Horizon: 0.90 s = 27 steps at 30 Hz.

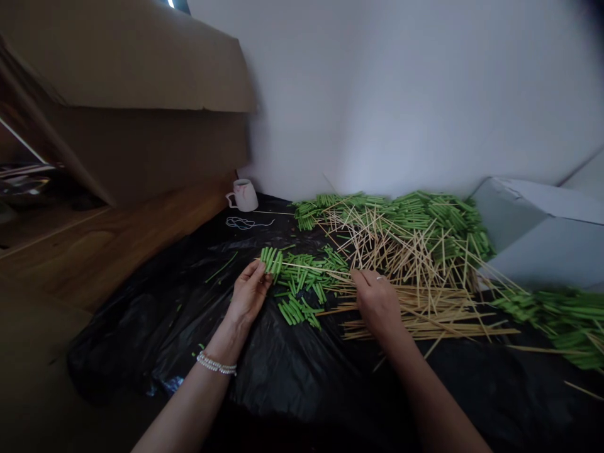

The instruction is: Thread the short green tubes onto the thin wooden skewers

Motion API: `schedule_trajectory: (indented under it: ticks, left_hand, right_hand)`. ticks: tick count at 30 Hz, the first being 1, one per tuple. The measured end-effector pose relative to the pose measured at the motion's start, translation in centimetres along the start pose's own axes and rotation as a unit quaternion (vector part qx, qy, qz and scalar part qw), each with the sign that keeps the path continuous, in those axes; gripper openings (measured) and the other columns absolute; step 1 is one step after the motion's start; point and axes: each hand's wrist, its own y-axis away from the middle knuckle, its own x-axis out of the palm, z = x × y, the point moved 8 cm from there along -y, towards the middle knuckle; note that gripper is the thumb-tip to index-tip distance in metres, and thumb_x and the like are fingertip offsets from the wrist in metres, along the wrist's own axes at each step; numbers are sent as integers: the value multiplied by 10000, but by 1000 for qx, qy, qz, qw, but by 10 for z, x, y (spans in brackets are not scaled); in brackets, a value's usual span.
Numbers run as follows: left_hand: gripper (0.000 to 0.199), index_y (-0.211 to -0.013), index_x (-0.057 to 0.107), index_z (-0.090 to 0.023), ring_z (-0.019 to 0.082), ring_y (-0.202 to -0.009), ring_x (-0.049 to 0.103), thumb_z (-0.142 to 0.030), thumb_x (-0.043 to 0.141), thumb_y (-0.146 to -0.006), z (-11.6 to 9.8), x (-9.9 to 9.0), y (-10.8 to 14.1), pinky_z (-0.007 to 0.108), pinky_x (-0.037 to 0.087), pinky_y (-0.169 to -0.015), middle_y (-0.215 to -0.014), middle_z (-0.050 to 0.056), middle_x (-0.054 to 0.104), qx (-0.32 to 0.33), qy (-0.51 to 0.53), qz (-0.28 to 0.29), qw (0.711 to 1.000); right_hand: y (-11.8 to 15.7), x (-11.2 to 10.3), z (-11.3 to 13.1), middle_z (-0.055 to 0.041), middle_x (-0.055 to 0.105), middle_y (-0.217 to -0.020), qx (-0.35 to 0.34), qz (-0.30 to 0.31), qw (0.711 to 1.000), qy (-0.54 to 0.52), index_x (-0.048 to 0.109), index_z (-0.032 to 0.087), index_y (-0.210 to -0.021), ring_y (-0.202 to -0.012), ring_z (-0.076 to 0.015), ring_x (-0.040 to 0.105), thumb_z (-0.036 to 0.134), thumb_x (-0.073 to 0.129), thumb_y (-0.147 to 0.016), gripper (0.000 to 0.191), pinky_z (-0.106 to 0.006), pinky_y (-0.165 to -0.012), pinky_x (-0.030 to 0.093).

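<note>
My left hand [251,290] pinches a short row of cut green stalk pieces [271,259], which look like green beans or garlic scapes and lie side by side across a thin wooden skewer [314,268]. The skewer runs right from them to my right hand [377,303], whose fingers are closed around its other end. Loose cut green stalks [302,277] lie between my hands on black plastic sheeting [283,371]. Beneath and beyond my right hand is a spread of bare wooden skewers [434,314].
Filled skewers of green stalks [425,211] are heaped by the white wall, with more [561,318] at the right. A white mug [244,195] and a tangled string [243,223] are at the back left. A cardboard box [155,113] stands left; a pale box [542,236] stands right.
</note>
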Motion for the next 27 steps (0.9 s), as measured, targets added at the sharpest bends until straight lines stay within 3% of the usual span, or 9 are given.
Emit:
schedule_trajectory:
  ticks: [3, 6, 8, 12, 14, 16, 19, 22, 27]
  left_hand:
    - [300, -852, 706, -162, 62, -646, 604, -268, 851, -611, 4, 4, 1, 157, 508, -600, -763, -2, 684, -27, 4, 22, 999]
    - [376, -966, 707, -134, 74, -664, 617, -350, 807, -675, 9, 8, 4, 160, 519, -597, -801, 37, 695, -62, 5, 35, 997]
    - [383, -980, 703, -119, 73, -656, 616, -356, 794, -693, 11, 9, 6, 157, 520, -591, -783, 35, 687, -77, 9, 34, 996]
    - [314, -966, 701, -121, 72, -637, 613, -336, 755, -742, 14, 11, 9, 158, 518, -582, -749, 25, 677, -105, 7, 31, 994]
    - [289, -954, 702, -122, 71, -631, 611, -335, 735, -762, 16, 12, 10, 158, 515, -584, -737, 24, 674, -115, 4, 31, 993]
    - [288, -948, 704, -119, 71, -628, 608, -347, 720, -772, 18, 14, 11, 158, 511, -589, -725, 24, 670, -121, 0, 36, 992]
    - [310, -951, 715, -125, 77, -646, 609, -373, 718, -764, 19, 17, 12, 166, 506, -612, -737, 26, 671, -113, -33, 57, 991]
    - [311, -946, 729, -140, 92, -684, 612, -381, 727, -751, 17, 22, 16, 180, 497, -641, -772, 37, 682, -73, -112, 94, 987]
    - [292, -924, 744, -160, 142, -719, 620, -401, 708, -764, 17, 34, 25, 237, 486, -683, -804, 67, 710, -6, -281, 154, 947]
  right_hand:
    - [3, -3, -15, -91, 664, -966, 59, -40, 994, -80, 626, 159, -1081, -832, -185, 591, 87, 370, -868, 341, -291, -748, 439]
    - [5, -8, -35, -83, 693, -949, 133, -99, 966, -199, 638, 166, -1048, -813, -179, 635, 184, 370, -899, 308, -304, -767, 473]
    - [7, -5, -53, -62, 703, -863, 212, -117, 926, -290, 648, 177, -1004, -676, -164, 647, 294, 404, -910, 287, -304, -693, 499]
    - [13, 13, -84, -69, 703, -858, 352, -123, 805, -461, 620, 169, -989, -525, -145, 629, 482, 477, -869, 365, -274, -512, 484]
    - [14, 17, -92, -69, 700, -825, 372, -118, 779, -491, 594, 154, -1046, -490, -145, 612, 523, 506, -842, 430, -266, -473, 459]
    - [14, 18, -99, -37, 688, -744, 377, -100, 794, -466, 533, 152, -1189, -425, -137, 560, 539, 506, -840, 522, -266, -447, 424]
    - [13, 1, -106, 11, 636, -600, 344, -122, 871, -330, 525, 147, -1256, -480, -154, 562, 519, 479, -870, 538, -298, -580, 455]
    - [12, -14, -105, 1, 625, -573, 310, -140, 913, -226, 600, 159, -1193, -591, -183, 605, 491, 455, -891, 471, -312, -677, 454]
    - [4, -20, -93, -30, 710, -750, 229, -89, 944, -221, 709, 205, -944, -648, -166, 633, 434, 489, -881, 324, -279, -674, 450]
